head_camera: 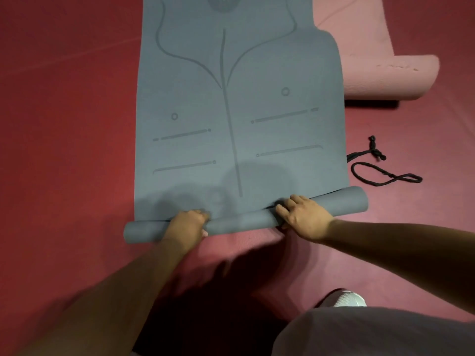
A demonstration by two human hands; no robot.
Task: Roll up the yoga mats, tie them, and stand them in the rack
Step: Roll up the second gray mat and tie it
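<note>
A blue-grey yoga mat with printed alignment lines lies flat on the red floor, stretching away from me. Its near end is rolled into a thin tube that runs slightly uphill to the right. My left hand grips the tube left of centre, fingers curled over its top. My right hand grips the tube right of centre, fingers over the far side. Black cord ties lie on the floor to the right of the mat.
A pink yoga mat lies at the back right, its near end curled into a loose roll. My knee in grey cloth and a white shoe are at the bottom right. Red floor surrounds the mats.
</note>
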